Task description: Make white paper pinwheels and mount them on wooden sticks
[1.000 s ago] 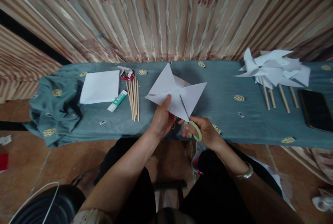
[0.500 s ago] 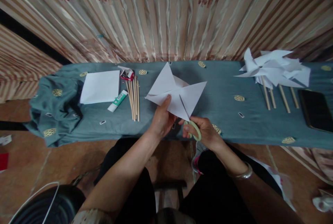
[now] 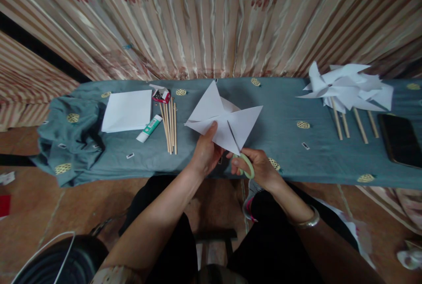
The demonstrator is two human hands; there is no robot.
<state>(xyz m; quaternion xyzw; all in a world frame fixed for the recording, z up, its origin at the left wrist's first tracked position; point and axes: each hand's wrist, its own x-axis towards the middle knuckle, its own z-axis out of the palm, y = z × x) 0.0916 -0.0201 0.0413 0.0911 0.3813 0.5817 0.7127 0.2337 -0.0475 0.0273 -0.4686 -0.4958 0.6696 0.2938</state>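
A white sheet of paper [image 3: 222, 119], slit in from its corners, is held above the cloth near the front edge. My left hand [image 3: 206, 150] grips its near left side, thumb on top and the fingers underneath. In my right hand [image 3: 255, 165] is a pair of scissors [image 3: 249, 167] with pale green handles, its fingers closed around the loops. The blades lie along a slit at the paper's near corner, and most of their length is hard to make out against the paper.
Left on the cloth [image 3: 283, 143] are a paper stack [image 3: 127, 110], a glue stick [image 3: 149, 128], wooden sticks [image 3: 170, 128] and an open red box [image 3: 161, 95] of small dark pieces. Finished paper pinwheels [image 3: 349, 84] and a phone [image 3: 400, 140] lie right. A curtain [image 3: 211, 24] hangs behind.
Almost nothing differs. The paper has dipped very slightly toward me, and both hands keep the same hold.
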